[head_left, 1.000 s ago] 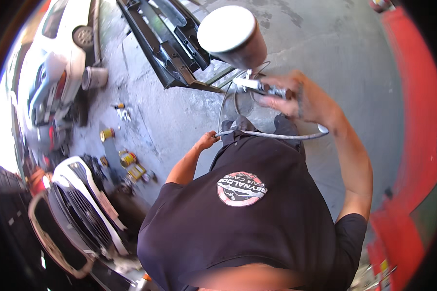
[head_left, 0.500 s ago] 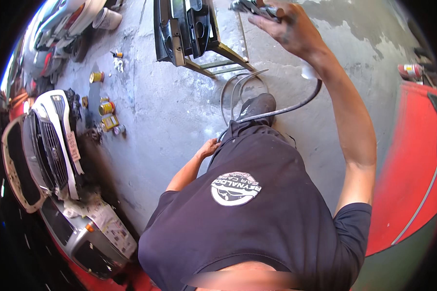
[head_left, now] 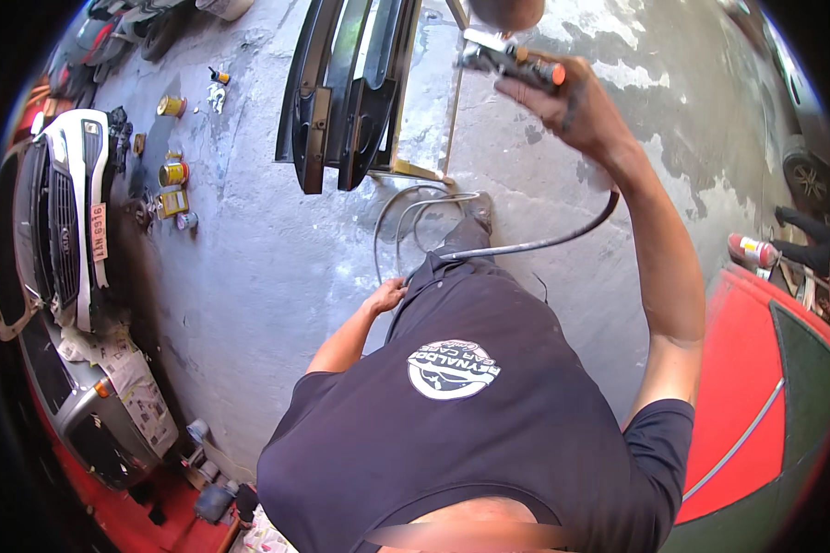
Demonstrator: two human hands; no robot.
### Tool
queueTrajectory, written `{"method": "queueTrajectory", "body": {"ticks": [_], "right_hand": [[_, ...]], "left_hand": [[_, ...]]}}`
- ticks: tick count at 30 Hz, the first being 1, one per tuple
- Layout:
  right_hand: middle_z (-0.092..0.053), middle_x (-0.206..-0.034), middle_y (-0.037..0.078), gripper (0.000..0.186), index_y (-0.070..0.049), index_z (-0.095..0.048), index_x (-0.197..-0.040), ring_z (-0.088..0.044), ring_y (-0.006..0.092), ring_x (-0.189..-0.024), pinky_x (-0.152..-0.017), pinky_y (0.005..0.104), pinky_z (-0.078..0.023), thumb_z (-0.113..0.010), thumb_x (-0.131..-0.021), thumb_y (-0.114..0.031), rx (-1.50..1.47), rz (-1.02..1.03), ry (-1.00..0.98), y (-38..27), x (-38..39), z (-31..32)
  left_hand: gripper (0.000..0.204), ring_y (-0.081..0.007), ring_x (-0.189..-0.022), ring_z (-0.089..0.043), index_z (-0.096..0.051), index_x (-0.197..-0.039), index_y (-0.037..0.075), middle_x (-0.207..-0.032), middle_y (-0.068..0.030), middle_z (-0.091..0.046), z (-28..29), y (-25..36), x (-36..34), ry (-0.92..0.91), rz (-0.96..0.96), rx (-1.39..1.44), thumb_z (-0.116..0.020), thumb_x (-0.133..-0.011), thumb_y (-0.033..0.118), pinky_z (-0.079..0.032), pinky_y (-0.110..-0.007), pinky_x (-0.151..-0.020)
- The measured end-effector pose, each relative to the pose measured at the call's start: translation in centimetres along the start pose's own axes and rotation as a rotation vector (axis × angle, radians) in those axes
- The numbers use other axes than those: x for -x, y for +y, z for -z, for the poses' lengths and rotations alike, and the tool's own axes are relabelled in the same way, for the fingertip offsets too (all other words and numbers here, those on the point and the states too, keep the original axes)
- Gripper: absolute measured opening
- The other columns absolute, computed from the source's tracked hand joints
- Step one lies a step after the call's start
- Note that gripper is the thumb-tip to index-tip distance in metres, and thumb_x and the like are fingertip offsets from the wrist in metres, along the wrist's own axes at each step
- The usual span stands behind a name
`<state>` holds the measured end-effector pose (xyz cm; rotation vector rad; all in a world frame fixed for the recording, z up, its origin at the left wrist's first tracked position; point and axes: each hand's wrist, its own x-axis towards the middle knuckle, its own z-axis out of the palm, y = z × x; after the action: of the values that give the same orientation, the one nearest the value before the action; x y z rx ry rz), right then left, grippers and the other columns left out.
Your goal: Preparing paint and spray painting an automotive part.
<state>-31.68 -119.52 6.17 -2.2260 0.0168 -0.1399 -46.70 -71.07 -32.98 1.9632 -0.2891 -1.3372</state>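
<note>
High on the right, my right hand [head_left: 581, 115] grips a metal spray gun [head_left: 498, 55], whose round cup [head_left: 505, 11] is cut off by the top edge. My left hand [head_left: 386, 295] is low at my left hip, fingers closed round a grey air hose [head_left: 507, 249], partly hidden there. The hose loops on the floor by my foot and rises toward my right hand. Just left of the gun, black car trim parts [head_left: 316, 101] lie on a metal stand [head_left: 433, 171].
At left stand a white-and-black bumper [head_left: 83, 184] and a silver part covered with paper [head_left: 138, 396]; cans [head_left: 171, 172] are scattered on the concrete floor. At right are a red-and-green mat [head_left: 738, 387], a red extinguisher [head_left: 747, 249], dark-clad legs of what appears another person [head_left: 793, 240] and a wheel [head_left: 807, 180].
My right hand has risen with the spray gun, then come slightly down from half a second ago. The view has shifted, showing more of the right side. My left hand stays at my hip.
</note>
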Motion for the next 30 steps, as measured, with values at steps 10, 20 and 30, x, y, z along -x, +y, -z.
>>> {"method": "queueTrajectory", "body": {"ticks": [10, 20, 30], "right_hand": [[-0.056, -0.063, -0.001, 0.025, -0.003, -0.077, -0.108, -0.048, 0.0077, -0.053, -0.048, 0.0291, -0.039, -0.076, -0.097, -0.026, 0.082, 0.166, 0.072, 4.8, -8.5, 5.5], [-0.075, -0.087, 0.019, 0.027, -0.002, -0.073, -0.11, -0.069, 0.0205, -0.074, -0.074, 0.0401, -0.054, -0.077, -0.093, -0.022, -0.167, 0.063, -0.663, 6.8, -11.2, 9.6], [-0.066, -0.069, 0.002, 0.023, -0.003, -0.073, -0.101, -0.056, 0.0083, -0.053, -0.045, 0.0289, -0.043, -0.074, -0.097, -0.025, -0.123, 0.304, -0.221, 20.2, -29.1, 17.6]], "left_hand": [[0.037, -0.0283, -0.094, -0.066, -0.068, -0.115, 0.0, -0.1, -0.0237, -0.071, -2.2, 6.8, -2.3, 0.05, 0.145, 0.095, -0.06, -0.101, 0.034, -0.05, -0.041, -0.087], [0.038, -0.0181, -0.079, -0.058, -0.069, -0.099, 0.0, -0.083, -0.0067, -0.066, -8.9, 15.9, -7.4, 0.282, 0.301, 0.305, -0.066, -0.099, 0.038, -0.047, -0.037, -0.073], [0.023, -0.0117, -0.075, -0.053, -0.066, -0.096, 0.003, -0.08, 0.0, -0.059, -15.2, 32.6, -15.1, 0.559, 0.27, 0.562, -0.063, -0.101, 0.025, -0.044, -0.032, -0.068]]}}
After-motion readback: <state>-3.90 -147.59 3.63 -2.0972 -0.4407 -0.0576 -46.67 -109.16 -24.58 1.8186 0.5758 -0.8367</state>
